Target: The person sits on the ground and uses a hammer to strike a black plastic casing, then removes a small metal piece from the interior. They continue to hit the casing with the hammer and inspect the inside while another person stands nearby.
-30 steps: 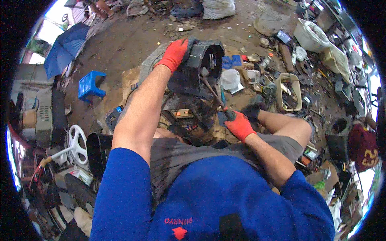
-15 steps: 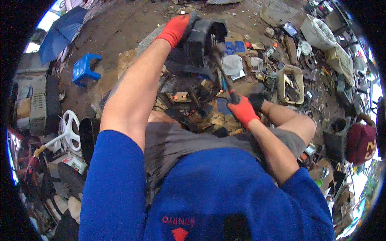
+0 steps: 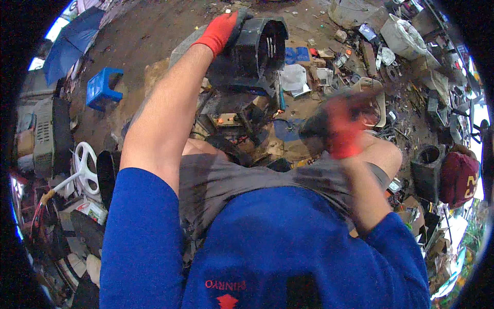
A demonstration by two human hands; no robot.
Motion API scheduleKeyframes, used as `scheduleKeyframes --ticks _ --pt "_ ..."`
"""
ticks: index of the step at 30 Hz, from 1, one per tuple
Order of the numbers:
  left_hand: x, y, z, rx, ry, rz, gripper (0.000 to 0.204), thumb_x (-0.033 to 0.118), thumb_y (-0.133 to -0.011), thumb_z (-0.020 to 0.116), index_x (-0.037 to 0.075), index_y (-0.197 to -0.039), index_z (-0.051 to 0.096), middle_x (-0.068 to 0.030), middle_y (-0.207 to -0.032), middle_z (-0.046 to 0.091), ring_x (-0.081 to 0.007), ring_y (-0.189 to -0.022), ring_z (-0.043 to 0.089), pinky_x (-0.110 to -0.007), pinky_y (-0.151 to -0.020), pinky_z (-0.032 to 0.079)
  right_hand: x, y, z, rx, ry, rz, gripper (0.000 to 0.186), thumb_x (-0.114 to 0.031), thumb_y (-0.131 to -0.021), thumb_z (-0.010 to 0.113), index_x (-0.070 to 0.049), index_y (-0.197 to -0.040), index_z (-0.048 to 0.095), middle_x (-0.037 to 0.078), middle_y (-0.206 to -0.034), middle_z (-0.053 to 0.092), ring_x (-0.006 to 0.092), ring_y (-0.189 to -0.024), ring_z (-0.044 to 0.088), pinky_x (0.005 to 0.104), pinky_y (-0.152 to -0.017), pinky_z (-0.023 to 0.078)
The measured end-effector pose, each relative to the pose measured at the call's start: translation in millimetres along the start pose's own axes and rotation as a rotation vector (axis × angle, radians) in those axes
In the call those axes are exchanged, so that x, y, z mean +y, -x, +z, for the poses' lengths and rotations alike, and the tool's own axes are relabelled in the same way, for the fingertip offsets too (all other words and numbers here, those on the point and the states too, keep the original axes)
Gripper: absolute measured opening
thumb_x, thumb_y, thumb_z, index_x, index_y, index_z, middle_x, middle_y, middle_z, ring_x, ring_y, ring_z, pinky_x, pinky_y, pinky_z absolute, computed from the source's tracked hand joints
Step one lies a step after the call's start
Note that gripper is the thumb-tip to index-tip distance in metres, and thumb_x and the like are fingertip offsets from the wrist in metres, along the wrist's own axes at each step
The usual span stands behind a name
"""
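My left hand (image 3: 229, 32), in a red glove with a dark palm, is closed on the top left edge of a black housing (image 3: 252, 54) that has a round opening and slots on its right end. My right hand (image 3: 343, 123), also red-gloved, is out to the right of the housing, smeared by motion; its fingers cannot be made out. A dark blurred streak reaches from it toward the upper right, too smeared to identify. Below the housing lie dark frame parts and a small orange-marked piece (image 3: 227, 119).
Left stand a blue plastic stool (image 3: 103, 87), an umbrella (image 3: 69, 46) and a white wheel (image 3: 85, 167). Scrap covers the right, with a white sack (image 3: 404, 36), a beige bin (image 3: 378, 90), a dark container (image 3: 427, 172) and a maroon bag (image 3: 458, 180).
My right hand, earlier holding a long-handled tool at the housing's opening, has swung up and rightward, away from it. My left hand and the housing sit higher in the picture.
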State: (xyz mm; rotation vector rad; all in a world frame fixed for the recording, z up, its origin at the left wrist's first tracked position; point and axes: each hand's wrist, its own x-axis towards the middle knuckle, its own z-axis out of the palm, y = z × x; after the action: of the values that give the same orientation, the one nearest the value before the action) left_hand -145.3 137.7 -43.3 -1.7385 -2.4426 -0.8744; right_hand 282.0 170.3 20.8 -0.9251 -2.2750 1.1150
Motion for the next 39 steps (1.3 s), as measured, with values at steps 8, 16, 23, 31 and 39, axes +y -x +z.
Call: scheduleKeyframes --ticks 8,16,23,31,39 --pt "-28 21 0 -0.064 -0.341 -0.011 0.036 0.006 -0.09 0.042 0.009 -0.124 0.05 -0.0257 -0.108 0.06 -0.0389 -0.102 0.059 -0.044 -0.086 0.049 20 1 10 -0.019 -0.191 0.216 0.047 -0.02 -0.073 0.073 -0.004 -0.116 0.061 0.008 -0.103 0.065 0.02 -0.099 0.06 0.034 -0.091 0.045" --pt "-30 24 5 0.21 0.173 0.026 0.043 0.034 -0.095 0.034 0.001 -0.112 0.056 -0.0231 -0.112 0.061 -0.0418 -0.107 0.055 -0.044 -0.092 0.043 -47 -21 -40 0.045 -0.313 -0.248 0.025 -0.023 -0.086 0.059 -0.003 -0.101 0.058 0.006 -0.09 0.061 0.0106 -0.082 0.057 0.0271 -0.071 0.047" --pt "-14 29 -17 -0.019 -0.196 0.077 0.032 0.023 -0.093 0.042 0.0 -0.113 0.053 -0.0248 -0.109 0.06 -0.0396 -0.109 0.056 -0.044 -0.091 0.046 55 21 64 -0.328 -0.218 0.608 0.033 -0.018 -0.074 0.074 -0.001 -0.1 0.062 0.005 -0.091 0.064 0.0163 -0.083 0.058 0.0338 -0.077 0.047" --pt "18 47 -42 -0.131 0.185 -0.2 0.077 0.061 -0.083 0.051 0.001 -0.132 0.047 -0.0223 -0.128 0.053 -0.0372 -0.124 0.046 -0.044 -0.105 0.034 -111 -54 -149 0.138 -0.638 -0.166 0.033 -0.023 -0.09 0.059 -0.001 -0.115 0.062 0.006 -0.093 0.066 0.0169 -0.082 0.063 0.0313 -0.075 0.05" --pt "97 82 -85 -0.184 -0.343 -0.245 0.073 0.053 -0.074 0.061 0.006 -0.129 0.05 -0.019 -0.132 0.05 -0.0354 -0.122 0.048 -0.051 -0.101 0.037 -33 16 -45 0.046 -0.602 0.195 0.038 -0.018 -0.082 0.069 -0.004 -0.114 0.058 0.005 -0.098 0.065 0.0177 -0.089 0.06 0.0327 -0.082 0.048"
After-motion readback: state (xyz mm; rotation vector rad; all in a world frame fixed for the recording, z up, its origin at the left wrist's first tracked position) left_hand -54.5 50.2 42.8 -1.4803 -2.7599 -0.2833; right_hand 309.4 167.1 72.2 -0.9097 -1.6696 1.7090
